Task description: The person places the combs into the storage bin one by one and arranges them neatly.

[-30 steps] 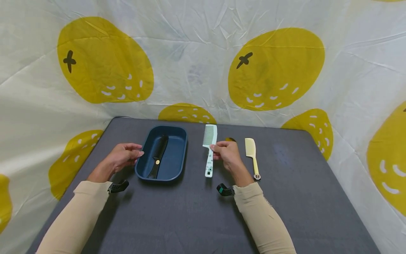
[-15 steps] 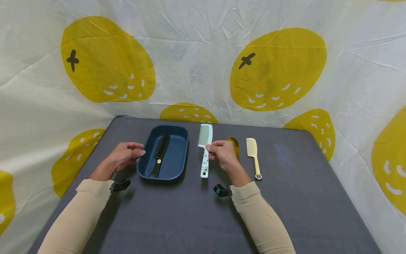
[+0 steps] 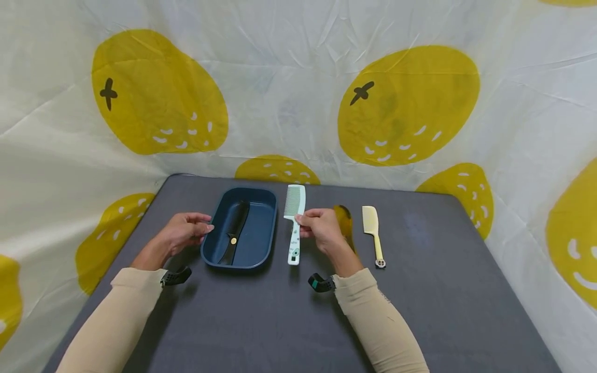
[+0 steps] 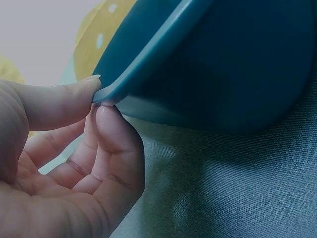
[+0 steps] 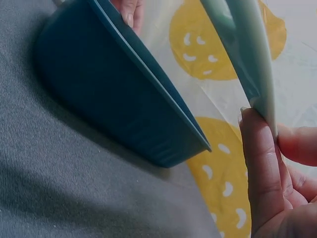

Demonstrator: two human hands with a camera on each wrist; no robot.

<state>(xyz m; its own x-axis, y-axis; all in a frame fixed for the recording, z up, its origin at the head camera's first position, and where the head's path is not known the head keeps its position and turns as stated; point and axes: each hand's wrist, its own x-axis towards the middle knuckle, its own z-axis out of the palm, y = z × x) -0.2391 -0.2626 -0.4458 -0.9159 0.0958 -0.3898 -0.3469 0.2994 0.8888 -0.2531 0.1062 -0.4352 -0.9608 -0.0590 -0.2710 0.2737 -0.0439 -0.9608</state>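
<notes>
With thumb and fingertips my left hand (image 3: pixel 183 233) pinches the left rim of a deep blue rectangular tub (image 4: pixel 153 44). Inside the tub lies a black comb (image 3: pixel 239 217) with a gold dot on its handle. My right hand (image 3: pixel 324 230) pinches a pale mint comb (image 3: pixel 295 228) near the middle, holding it above the table just right of the tub. In the right wrist view the mint comb's smooth edge (image 5: pixel 252 54) rises from between thumb and fingers, apart from the tub wall (image 5: pixel 114 94).
Behind my right hand lies a brown-amber comb (image 3: pixel 344 221), partly hidden by the hand and wrist. Farther right is a cream comb (image 3: pixel 371 228) with a small round figure at its handle end. A grey cloth covers the table (image 3: pixel 261 321); a fruit-print curtain (image 3: pixel 284 103) hangs behind.
My right hand has carried the mint comb leftward, closer to the tub, uncovering more of the amber comb. My left hand keeps its place at the tub's rim.
</notes>
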